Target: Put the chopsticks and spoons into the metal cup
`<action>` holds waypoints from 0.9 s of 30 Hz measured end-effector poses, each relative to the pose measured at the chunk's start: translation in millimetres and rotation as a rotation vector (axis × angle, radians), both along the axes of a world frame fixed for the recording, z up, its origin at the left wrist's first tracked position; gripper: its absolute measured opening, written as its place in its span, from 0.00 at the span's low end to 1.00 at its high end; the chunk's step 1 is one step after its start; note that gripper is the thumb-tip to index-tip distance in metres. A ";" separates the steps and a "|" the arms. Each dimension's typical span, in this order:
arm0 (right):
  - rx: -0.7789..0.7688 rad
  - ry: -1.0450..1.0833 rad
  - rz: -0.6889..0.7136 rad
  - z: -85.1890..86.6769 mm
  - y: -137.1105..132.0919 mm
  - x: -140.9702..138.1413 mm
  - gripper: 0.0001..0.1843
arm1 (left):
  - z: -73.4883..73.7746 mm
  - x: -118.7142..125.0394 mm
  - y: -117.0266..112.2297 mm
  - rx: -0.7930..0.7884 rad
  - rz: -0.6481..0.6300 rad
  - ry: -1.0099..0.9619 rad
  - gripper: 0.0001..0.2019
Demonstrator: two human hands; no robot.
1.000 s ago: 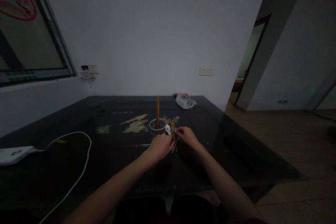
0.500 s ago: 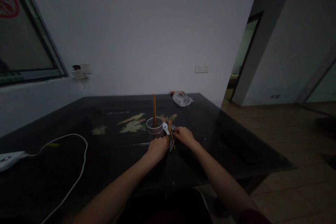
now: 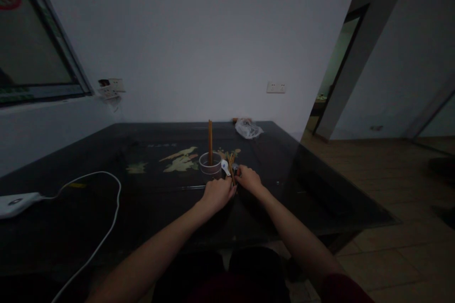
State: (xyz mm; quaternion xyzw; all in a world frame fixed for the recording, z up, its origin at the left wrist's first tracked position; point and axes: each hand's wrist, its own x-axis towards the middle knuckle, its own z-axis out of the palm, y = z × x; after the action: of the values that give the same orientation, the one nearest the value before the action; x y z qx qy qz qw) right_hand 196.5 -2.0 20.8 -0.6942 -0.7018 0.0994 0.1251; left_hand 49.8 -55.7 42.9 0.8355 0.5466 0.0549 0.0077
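Note:
A loose bundle of wooden chopsticks (image 3: 231, 160) lies between my hands on the dark table. A white spoon (image 3: 225, 166) with a blue mark rests at its left side. My left hand (image 3: 216, 191) is closed around the bundle's near end, its fingers covering the handles. At the bundle's right edge, my right hand (image 3: 249, 178) has its fingertips pinched together. Beside them is a shiny rounded piece (image 3: 235, 166), perhaps a metal spoon's bowl; what the fingertips hold is hidden. Just left stands a clear cup (image 3: 210, 173) with a few upright chopsticks (image 3: 210, 142) in it.
A crumpled clear plastic bag (image 3: 248, 129) lies at the table's back edge by the wall. On the left, a white power strip (image 3: 17, 204) trails a white cable (image 3: 116, 203) across the dark tabletop (image 3: 156, 227). A dark flat object (image 3: 325, 199) lies at right.
My left hand has shifted slightly right and its fingers now wrap over the bundle's near ends. My right hand stays at the bundle's right side. The view has tilted a little.

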 end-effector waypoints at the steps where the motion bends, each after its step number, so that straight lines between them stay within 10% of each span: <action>1: -0.008 -0.007 -0.011 -0.3 -0.3 -1.7 0.11 | -0.7 1.1 -1.3 -0.002 -0.021 -0.005 0.17; 27: -0.052 -0.015 -0.105 -3.0 17.9 33.3 0.11 | -3.7 3.1 -1.1 -0.041 -0.124 -0.012 0.14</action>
State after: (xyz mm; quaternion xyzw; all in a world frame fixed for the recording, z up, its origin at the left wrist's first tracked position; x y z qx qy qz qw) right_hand 229.8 16.0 17.8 -0.7339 -0.6625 0.1056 0.1067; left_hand 53.0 -56.9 39.2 0.8672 0.4946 0.0482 0.0316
